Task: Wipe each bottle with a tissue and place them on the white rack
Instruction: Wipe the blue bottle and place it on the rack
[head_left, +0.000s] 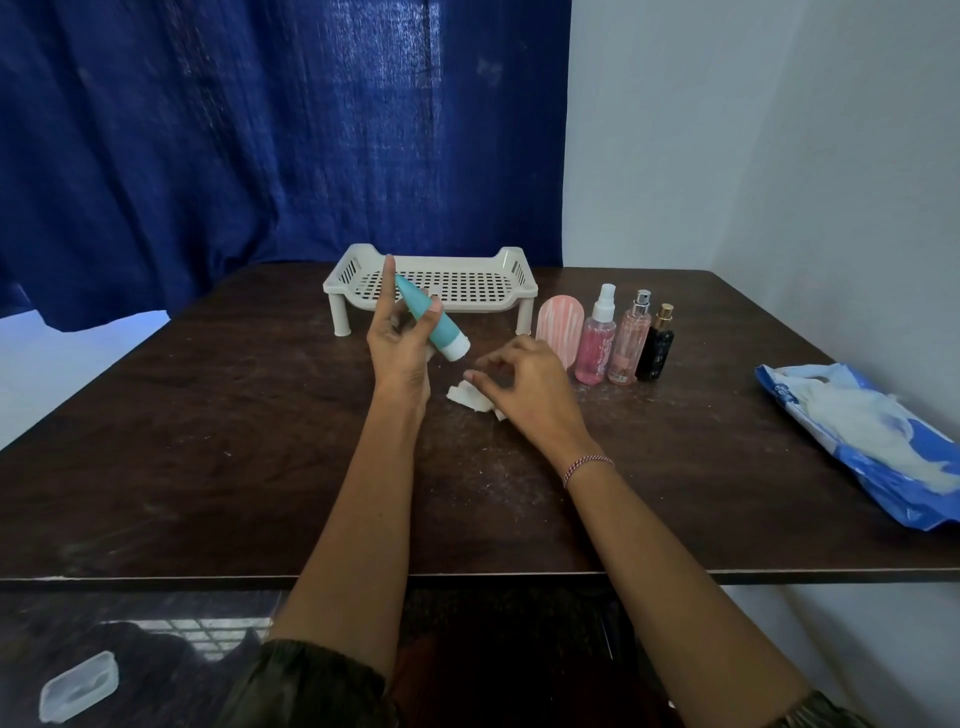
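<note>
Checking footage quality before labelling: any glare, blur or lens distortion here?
Head view: wide-angle bending curves the table edges; backlit curtain glows in patches; dark tabletop looks dim; right hand slightly soft; bottles reasonably sharp.

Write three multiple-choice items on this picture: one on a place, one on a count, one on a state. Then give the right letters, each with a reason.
1. Where does the crumpled white tissue lie?
A. on the dark wooden table, under the right hand
B. on the white perforated plastic rack
C. on the blue tissue pack

2. How many bottles stand in the row right of the rack?
A. two
B. four
C. six

3. What state is the teal tube with a white cap in?
A. standing on the rack
B. lying on the table
C. held tilted in the left hand

Answers: 1 A, the tissue lies on the tabletop beneath the right fingers. 2 B, four stand side by side. 3 C, the left fingers grip it above the table.
</note>
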